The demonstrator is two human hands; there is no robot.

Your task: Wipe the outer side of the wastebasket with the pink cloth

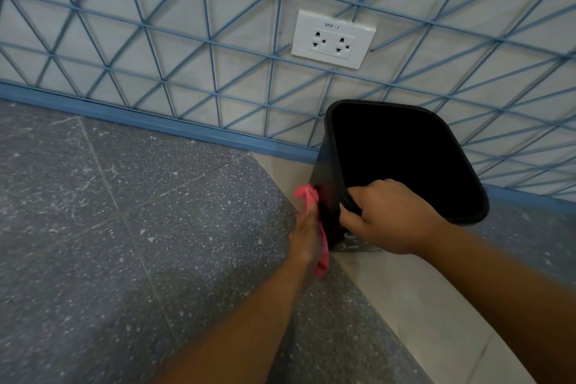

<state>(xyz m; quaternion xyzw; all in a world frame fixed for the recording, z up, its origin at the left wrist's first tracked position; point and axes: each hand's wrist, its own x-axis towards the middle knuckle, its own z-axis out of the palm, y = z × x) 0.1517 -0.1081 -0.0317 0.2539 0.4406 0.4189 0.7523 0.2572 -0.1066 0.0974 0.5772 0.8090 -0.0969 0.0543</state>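
Both forearms reach in from the bottom of view toward the bin, my landmark.

Right hand: fingers hooked over the bin's near rim, thumb outside, clamped on it. The bin tips toward me, mouth open, inside too dark to read.

Left hand: flat against the bin's left outer wall, fingers straight, pressing the pink cloth onto the plastic. Cloth is bunched above my fingertips and trails below my palm.

To do this well, I judge: hold the rim firm so the bin doesn't skid or twist, keep the cloth spread under the whole palm rather than wadded, and press evenly along the wall.

Bin: black, smooth, slightly glossy plastic, rounded-rectangle mouth, tapering down. Cloth: soft, thin, crumpled.

Under the bin a pale smooth strip of floor; left of it, grey speckled tiles with thin joints.

Behind the bin, a blue skirting, then a white wall overlaid with blue wire mesh in triangles. Up and left of the bin, a white double socket, labelled.
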